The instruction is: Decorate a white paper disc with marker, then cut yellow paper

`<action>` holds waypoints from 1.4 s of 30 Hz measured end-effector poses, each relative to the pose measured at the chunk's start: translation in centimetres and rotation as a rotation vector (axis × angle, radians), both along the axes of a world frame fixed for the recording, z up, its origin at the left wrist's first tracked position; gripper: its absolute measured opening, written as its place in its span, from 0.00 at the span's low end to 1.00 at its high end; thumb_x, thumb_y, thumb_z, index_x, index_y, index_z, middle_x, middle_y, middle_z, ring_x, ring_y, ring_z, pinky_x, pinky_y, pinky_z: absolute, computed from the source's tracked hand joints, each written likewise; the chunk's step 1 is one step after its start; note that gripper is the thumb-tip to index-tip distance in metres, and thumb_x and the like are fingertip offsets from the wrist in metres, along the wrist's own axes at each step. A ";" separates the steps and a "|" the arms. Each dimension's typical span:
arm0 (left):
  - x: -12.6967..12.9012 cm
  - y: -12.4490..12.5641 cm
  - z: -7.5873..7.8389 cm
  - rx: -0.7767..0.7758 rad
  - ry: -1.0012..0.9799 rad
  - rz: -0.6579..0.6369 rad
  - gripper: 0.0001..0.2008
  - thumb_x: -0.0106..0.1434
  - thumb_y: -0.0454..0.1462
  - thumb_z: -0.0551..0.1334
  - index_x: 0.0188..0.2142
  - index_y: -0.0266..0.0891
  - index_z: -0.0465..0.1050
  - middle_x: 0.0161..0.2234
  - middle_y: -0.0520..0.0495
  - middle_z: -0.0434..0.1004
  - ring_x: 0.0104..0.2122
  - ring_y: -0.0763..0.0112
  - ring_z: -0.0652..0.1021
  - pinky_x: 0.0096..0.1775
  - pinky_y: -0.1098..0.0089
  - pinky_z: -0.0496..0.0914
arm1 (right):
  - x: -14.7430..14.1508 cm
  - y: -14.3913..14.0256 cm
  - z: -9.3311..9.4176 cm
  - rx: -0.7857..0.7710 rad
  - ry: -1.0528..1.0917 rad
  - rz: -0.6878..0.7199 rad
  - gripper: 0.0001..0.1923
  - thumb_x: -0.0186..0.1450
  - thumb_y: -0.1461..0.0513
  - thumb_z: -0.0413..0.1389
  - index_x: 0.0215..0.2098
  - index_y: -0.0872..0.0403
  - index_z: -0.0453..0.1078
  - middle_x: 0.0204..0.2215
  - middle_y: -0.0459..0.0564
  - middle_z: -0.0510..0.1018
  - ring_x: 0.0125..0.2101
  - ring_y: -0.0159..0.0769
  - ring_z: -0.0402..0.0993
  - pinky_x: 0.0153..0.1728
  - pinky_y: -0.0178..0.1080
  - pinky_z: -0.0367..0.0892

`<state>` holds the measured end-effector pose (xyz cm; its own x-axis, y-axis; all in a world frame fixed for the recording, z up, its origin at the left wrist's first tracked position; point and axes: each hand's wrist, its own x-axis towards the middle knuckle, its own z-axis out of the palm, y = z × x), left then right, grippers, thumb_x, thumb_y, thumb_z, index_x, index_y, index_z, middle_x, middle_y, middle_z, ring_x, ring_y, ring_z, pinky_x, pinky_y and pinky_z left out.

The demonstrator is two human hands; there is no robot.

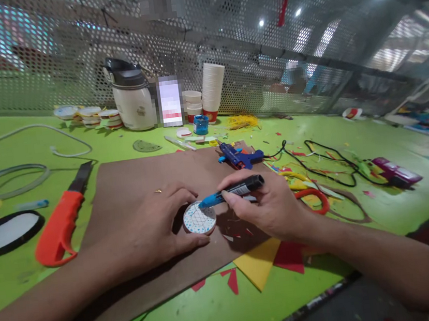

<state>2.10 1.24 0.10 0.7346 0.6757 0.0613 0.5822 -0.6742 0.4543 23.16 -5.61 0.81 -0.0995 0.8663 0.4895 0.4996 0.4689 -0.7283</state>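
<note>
My left hand (155, 222) steadies a small round white disc (199, 219) on a brown cardboard sheet (131, 181), thumb and forefinger around its left edge. The disc bears blue lines and dots. My right hand (270, 203) grips a black marker with a blue tip (232, 191); the tip touches the disc's upper right edge.
An orange-handled knife (60, 223) lies left of the cardboard, a blue glue gun (239, 156) behind it, orange scissors (312, 195) to the right. Yellow and red paper scraps (258, 264) lie near the front edge. A jug (132, 95), stacked cups (211, 90), cables and a black-rimmed oval (6, 233) are around.
</note>
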 end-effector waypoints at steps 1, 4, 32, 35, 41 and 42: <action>0.0 0.0 0.0 0.001 0.001 0.001 0.23 0.55 0.52 0.66 0.45 0.41 0.72 0.48 0.42 0.76 0.47 0.52 0.75 0.46 0.55 0.69 | 0.0 0.0 0.0 0.000 -0.004 -0.001 0.05 0.62 0.65 0.59 0.36 0.57 0.75 0.25 0.44 0.78 0.23 0.27 0.73 0.25 0.28 0.68; 0.1 0.1 0.0 0.002 0.002 -0.004 0.23 0.55 0.52 0.66 0.45 0.41 0.72 0.48 0.43 0.76 0.46 0.52 0.75 0.47 0.55 0.69 | 0.1 0.1 -0.1 0.009 -0.014 -0.012 0.05 0.62 0.65 0.59 0.37 0.57 0.75 0.26 0.45 0.79 0.24 0.27 0.73 0.25 0.28 0.68; 0.0 0.1 -0.2 0.013 -0.024 0.008 0.25 0.53 0.56 0.66 0.44 0.43 0.73 0.48 0.43 0.76 0.46 0.50 0.75 0.45 0.56 0.70 | -0.1 -0.1 0.3 0.008 0.048 -0.041 0.02 0.61 0.64 0.59 0.32 0.55 0.74 0.21 0.43 0.75 0.20 0.27 0.70 0.20 0.30 0.67; -0.1 0.0 -0.5 0.007 -0.007 0.013 0.27 0.53 0.57 0.66 0.45 0.43 0.72 0.49 0.42 0.75 0.46 0.50 0.75 0.45 0.55 0.70 | -0.1 0.0 0.1 -0.028 0.084 -0.025 0.03 0.62 0.63 0.59 0.33 0.55 0.74 0.20 0.42 0.75 0.18 0.27 0.70 0.18 0.29 0.66; 0.0 -0.1 -0.4 0.017 -0.011 0.015 0.26 0.54 0.57 0.65 0.45 0.43 0.72 0.50 0.41 0.75 0.47 0.49 0.74 0.46 0.52 0.70 | -0.1 0.2 -0.5 -0.021 0.072 -0.004 0.05 0.64 0.61 0.59 0.35 0.55 0.75 0.26 0.45 0.79 0.24 0.30 0.75 0.26 0.31 0.72; 0.0 -0.1 -0.4 0.020 -0.013 0.011 0.26 0.54 0.57 0.65 0.44 0.43 0.72 0.50 0.41 0.75 0.47 0.49 0.74 0.47 0.52 0.70 | 0.0 0.2 -0.5 -0.014 0.060 -0.007 0.05 0.64 0.61 0.59 0.36 0.55 0.75 0.27 0.45 0.80 0.25 0.30 0.76 0.27 0.32 0.73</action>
<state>2.11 1.13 -0.26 0.7265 0.6819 0.0843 0.5835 -0.6771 0.4484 23.13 -5.38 0.27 -0.0638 0.8736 0.4825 0.4580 0.4552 -0.7636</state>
